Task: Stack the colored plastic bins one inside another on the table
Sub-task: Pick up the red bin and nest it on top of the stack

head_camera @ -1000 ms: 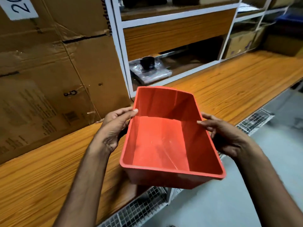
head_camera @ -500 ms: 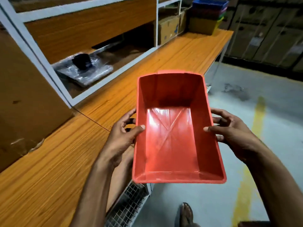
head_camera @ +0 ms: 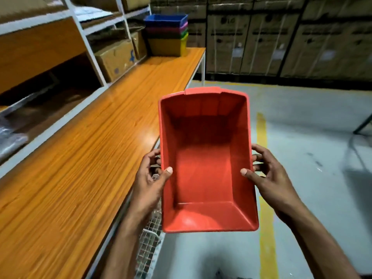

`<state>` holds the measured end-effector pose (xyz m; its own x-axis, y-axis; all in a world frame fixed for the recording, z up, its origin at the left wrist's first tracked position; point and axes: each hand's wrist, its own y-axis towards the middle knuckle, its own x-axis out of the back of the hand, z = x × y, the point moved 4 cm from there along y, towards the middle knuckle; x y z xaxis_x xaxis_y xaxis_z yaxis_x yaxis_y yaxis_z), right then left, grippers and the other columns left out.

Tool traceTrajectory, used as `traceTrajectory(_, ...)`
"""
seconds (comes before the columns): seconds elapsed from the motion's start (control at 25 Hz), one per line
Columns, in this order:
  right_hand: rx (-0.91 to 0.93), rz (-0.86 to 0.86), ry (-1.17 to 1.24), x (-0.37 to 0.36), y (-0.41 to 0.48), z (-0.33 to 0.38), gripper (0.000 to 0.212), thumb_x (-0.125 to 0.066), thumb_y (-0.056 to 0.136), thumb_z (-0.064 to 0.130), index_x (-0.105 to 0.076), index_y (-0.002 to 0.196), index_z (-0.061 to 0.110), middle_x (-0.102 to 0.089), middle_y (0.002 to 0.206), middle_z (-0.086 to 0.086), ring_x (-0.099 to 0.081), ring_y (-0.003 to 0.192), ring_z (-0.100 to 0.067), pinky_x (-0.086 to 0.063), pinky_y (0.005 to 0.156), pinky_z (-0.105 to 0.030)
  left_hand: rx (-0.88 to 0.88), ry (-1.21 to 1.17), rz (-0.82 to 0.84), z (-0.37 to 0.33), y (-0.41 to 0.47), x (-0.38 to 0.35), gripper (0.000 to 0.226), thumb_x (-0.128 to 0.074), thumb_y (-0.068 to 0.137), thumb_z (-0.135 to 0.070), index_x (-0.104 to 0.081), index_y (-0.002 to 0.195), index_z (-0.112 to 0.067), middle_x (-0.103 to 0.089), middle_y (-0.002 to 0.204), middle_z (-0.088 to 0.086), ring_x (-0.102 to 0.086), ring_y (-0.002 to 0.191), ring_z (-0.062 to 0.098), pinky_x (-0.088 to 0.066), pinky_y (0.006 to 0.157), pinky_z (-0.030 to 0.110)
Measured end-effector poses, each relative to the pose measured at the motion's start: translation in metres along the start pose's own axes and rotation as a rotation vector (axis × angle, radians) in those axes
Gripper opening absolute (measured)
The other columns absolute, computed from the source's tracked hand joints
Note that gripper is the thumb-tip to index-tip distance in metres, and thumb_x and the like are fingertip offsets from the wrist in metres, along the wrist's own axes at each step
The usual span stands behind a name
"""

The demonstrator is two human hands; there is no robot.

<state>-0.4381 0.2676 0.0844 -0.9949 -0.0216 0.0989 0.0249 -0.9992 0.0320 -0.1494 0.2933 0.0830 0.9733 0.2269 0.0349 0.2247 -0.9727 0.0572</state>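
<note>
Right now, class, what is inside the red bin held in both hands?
Nothing: the red bin shows only its bare floor and walls. The left hand and right hand hook thumbs over its rims. Whatever lies beneath it is covered.

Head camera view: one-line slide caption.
An empty red plastic bin gripped by the left hand and right hand beside the orange wooden table; nested coloured plastic bins stand at its far end.

L hand [head_camera: 149, 183] + R hand [head_camera: 271, 179] fwd, thumbs over bin [head_camera: 203, 184] rim, fingers [head_camera: 260, 151] curled outside.
</note>
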Motion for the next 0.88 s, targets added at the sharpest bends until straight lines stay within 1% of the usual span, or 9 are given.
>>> traceTrajectory(0.16, -0.015, -0.059, 0.018, 0.054, 0.071, -0.009, 0.070, -0.071, 0.090, -0.006, -0.059, 0.122, 0.055, -0.054, 0.102, 0.008, -0.053, 0.077, -0.002, -0.054, 0.076, -0.018, 0.025, -0.007, 0.046, 0.003, 0.071, -0.069, 0.051, -0.066, 0.094, 0.002, -0.052, 0.141, -0.011, -0.065, 0.127, 0.009, -0.071, 0.093, -0.006, -0.054, 0.072, 0.009)
traceTrajectory(0.32, -0.076, -0.116, 0.072, 0.087, 0.146, -0.026, 0.066, -0.070, 0.089, -0.009, -0.064, 0.122, 0.048, -0.060, 0.089, 0.020, -0.055, 0.074, -0.002, -0.054, 0.075, -0.023, 0.035, 0.010, 0.113, 0.013, 0.154, -0.115, 0.057, -0.071, 0.090, 0.001, -0.055, 0.142, -0.015, -0.064, 0.134, 0.012, -0.070, 0.099, -0.002, -0.055, 0.075, 0.012)
traceTrajectory(0.36, -0.091, -0.124, 0.079, 0.094, 0.169, -0.031, 0.065, -0.071, 0.088, -0.009, -0.065, 0.123, 0.046, -0.063, 0.091, 0.017, -0.056, 0.077, -0.005, -0.055, 0.078, -0.027, 0.056, 0.009, 0.139, 0.019, 0.180, -0.125, 0.058, -0.073, 0.089, 0.000, -0.055, 0.141, -0.017, -0.065, 0.133, 0.011, -0.070, 0.101, 0.001, -0.057, 0.076, 0.015)
traceTrajectory(0.48, -0.166, -0.127, 0.106, 0.109, 0.234, -0.044, 0.063, -0.072, 0.087, -0.008, -0.064, 0.133, 0.035, -0.066, 0.121, -0.018, -0.061, 0.094, -0.022, -0.055, 0.089, -0.043, 0.173, -0.050, 0.222, 0.037, 0.258, -0.151, 0.062, -0.078, 0.081, -0.002, -0.058, 0.135, -0.025, -0.070, 0.123, 0.005, -0.069, 0.103, 0.015, -0.059, 0.077, 0.031)
traceTrajectory(0.56, -0.225, -0.109, 0.161, 0.117, 0.282, -0.045, 0.063, -0.070, 0.088, -0.008, -0.060, 0.138, 0.028, -0.068, 0.130, -0.016, -0.069, 0.101, -0.019, -0.057, 0.090, -0.039, 0.267, -0.108, 0.273, 0.046, 0.315, -0.165, 0.066, -0.081, 0.072, -0.007, -0.060, 0.130, -0.027, -0.070, 0.120, 0.005, -0.068, 0.102, 0.017, -0.059, 0.079, 0.039)
traceTrajectory(0.68, -0.257, -0.010, 0.222, 0.119, 0.343, -0.036, 0.061, -0.065, 0.089, -0.009, -0.061, 0.137, 0.027, -0.073, 0.128, -0.005, -0.071, 0.104, -0.015, -0.057, 0.093, -0.036, 0.349, -0.183, 0.351, 0.048, 0.388, -0.181, 0.067, -0.080, 0.070, -0.013, -0.060, 0.133, -0.023, -0.070, 0.120, 0.006, -0.072, 0.096, 0.013, -0.060, 0.068, 0.032)
traceTrajectory(0.76, -0.253, -0.077, 0.215, 0.125, 0.390, -0.032, 0.059, -0.064, 0.088, -0.012, -0.064, 0.133, 0.026, -0.071, 0.130, -0.009, -0.069, 0.101, -0.017, -0.054, 0.094, -0.041, 0.365, -0.213, 0.394, 0.044, 0.443, -0.194, 0.060, -0.080, 0.075, -0.017, -0.063, 0.132, -0.023, -0.072, 0.120, 0.007, -0.071, 0.096, 0.014, -0.060, 0.067, 0.031)
traceTrajectory(0.8, -0.241, -0.119, 0.173, 0.127, 0.413, -0.029, 0.060, -0.063, 0.088, -0.014, -0.064, 0.132, 0.026, -0.070, 0.129, -0.012, -0.069, 0.096, -0.015, -0.054, 0.090, -0.039, 0.355, -0.196, 0.415, 0.042, 0.469, -0.203, 0.056, -0.081, 0.077, -0.017, -0.064, 0.129, -0.024, -0.072, 0.118, 0.005, -0.070, 0.096, 0.014, -0.059, 0.068, 0.032)
traceTrajectory(0.88, -0.222, -0.198, 0.108, 0.131, 0.455, -0.027, 0.065, -0.059, 0.085, -0.021, -0.061, 0.133, 0.022, -0.069, 0.127, -0.015, -0.067, 0.083, -0.010, -0.056, 0.074, -0.027, 0.327, -0.170, 0.431, 0.038, 0.515, -0.223, 0.048, -0.080, 0.081, -0.010, -0.065, 0.123, -0.026, -0.073, 0.107, -0.001, -0.068, 0.089, 0.010, -0.057, 0.064, 0.025)
